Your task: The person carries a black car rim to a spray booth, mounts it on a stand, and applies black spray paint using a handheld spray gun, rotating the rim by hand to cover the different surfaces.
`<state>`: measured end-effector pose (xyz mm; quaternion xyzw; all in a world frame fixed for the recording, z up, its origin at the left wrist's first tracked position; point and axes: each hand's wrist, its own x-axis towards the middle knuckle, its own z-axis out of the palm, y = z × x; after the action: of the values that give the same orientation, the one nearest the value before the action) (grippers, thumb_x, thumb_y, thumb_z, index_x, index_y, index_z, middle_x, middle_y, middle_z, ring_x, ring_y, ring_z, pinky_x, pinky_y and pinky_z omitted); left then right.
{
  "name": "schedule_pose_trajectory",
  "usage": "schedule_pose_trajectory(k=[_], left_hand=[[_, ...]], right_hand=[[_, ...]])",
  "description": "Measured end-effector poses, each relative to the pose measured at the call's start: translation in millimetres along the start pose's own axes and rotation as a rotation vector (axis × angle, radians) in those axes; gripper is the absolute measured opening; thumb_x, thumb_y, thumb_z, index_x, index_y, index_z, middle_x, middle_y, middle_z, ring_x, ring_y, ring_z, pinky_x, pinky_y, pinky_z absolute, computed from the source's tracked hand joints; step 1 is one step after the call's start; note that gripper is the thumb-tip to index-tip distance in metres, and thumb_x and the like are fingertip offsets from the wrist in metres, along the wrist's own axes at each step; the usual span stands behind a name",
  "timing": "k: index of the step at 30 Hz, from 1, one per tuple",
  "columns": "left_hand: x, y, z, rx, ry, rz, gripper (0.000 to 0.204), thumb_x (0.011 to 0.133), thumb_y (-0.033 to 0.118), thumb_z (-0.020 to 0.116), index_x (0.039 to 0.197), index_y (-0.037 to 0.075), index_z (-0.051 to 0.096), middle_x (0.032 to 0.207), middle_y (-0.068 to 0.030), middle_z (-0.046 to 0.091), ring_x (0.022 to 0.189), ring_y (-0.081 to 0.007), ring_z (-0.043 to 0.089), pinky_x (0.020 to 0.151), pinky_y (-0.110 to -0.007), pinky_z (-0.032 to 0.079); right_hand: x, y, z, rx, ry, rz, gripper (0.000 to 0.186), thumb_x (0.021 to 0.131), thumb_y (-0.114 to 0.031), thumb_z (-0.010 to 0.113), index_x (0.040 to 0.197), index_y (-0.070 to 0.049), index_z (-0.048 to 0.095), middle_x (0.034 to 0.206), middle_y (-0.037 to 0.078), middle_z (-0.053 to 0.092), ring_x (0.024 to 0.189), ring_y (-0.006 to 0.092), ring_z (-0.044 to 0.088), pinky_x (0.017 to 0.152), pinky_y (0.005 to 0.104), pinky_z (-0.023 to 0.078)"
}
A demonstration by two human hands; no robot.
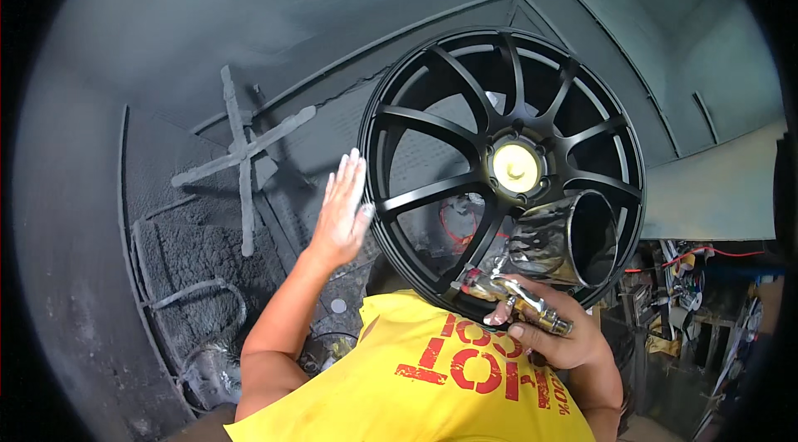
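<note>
Beside the flat left grip (339, 220), the black wheel (499, 128) stands behind the right grip (572, 331), clamped around a spray gun (525, 302).

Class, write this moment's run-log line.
left hand: open, at edge of black spoked metal wheel | right hand: gripping silver metal spray gun

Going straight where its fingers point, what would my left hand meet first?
Your left hand might first graze the black spoked wheel, or skim past toward the grey wall; depth is unclear.
</note>
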<state>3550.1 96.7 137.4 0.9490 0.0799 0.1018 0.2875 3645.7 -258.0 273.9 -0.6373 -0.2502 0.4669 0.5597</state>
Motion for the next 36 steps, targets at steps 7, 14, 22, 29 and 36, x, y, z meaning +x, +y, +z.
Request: schedule_pose_trajectory(k=[7, 14, 22, 29, 36], left_hand=[[71, -32, -17, 0.021, -0.050, 0.034, 0.062, 0.102, 0.028, 0.047, 0.156, 0.005, 0.027, 0.164, -0.0179, 0.023, 0.152, -0.0371, 0.021, 0.121, -0.051, 0.019], [123, -25, -29, 0.209, -0.120, 0.092, 0.062, 0.101, 0.030, 0.050, 0.154, 0.004, 0.032, 0.163, -0.0165, 0.025, 0.152, -0.0359, 0.021, 0.122, -0.048, 0.018], [149, 24, -11, 0.132, -0.125, 0.306, 0.063, 0.095, 0.022, 0.060, 0.151, 0.004, 0.039, 0.161, -0.0149, 0.033, 0.151, -0.0343, 0.024, 0.122, -0.048, 0.018], [129, 64, -21, -0.025, -0.179, 0.489, 0.054, 0.084, 0.011, 0.065, 0.136, 0.001, 0.058, 0.147, -0.0173, 0.052, 0.144, -0.0360, 0.039, 0.119, -0.048, 0.028], [127, 20, -16, 0.257, -0.161, 0.277, 0.064, 0.093, 0.028, 0.065, 0.148, 0.006, 0.044, 0.155, -0.0163, 0.042, 0.148, -0.0324, 0.032, 0.120, -0.050, 0.022]], right_hand=[[23, -26, -4, 0.042, 0.285, -0.198, 0.058, 0.092, 0.000, 0.065, 0.146, 0.002, 0.044, 0.105, 0.008, 0.068, 0.095, 0.0150, 0.064, 0.088, 0.0289, 0.050], [17, -46, -21, 0.054, 0.669, -0.190, 0.066, 0.088, -0.007, 0.071, 0.145, 0.009, 0.041, 0.102, 0.009, 0.067, 0.096, 0.0147, 0.062, 0.087, 0.0278, 0.049], [-20, -39, -59, -0.038, 1.001, -0.238, 0.054, 0.091, -0.002, 0.063, 0.142, 0.003, 0.046, 0.105, 0.006, 0.065, 0.090, 0.0128, 0.063, 0.071, 0.0233, 0.050], [-80, 5, -83, -0.151, 1.245, -0.233, 0.037, 0.095, -0.006, 0.061, 0.131, 0.002, 0.056, 0.103, 0.004, 0.066, 0.090, 0.0118, 0.064, 0.077, 0.0253, 0.051], [-123, 51, -77, -0.139, 1.280, -0.158, 0.033, 0.093, -0.003, 0.062, 0.126, 0.002, 0.058, 0.110, 0.006, 0.069, 0.100, 0.0132, 0.063, 0.090, 0.0276, 0.048]])
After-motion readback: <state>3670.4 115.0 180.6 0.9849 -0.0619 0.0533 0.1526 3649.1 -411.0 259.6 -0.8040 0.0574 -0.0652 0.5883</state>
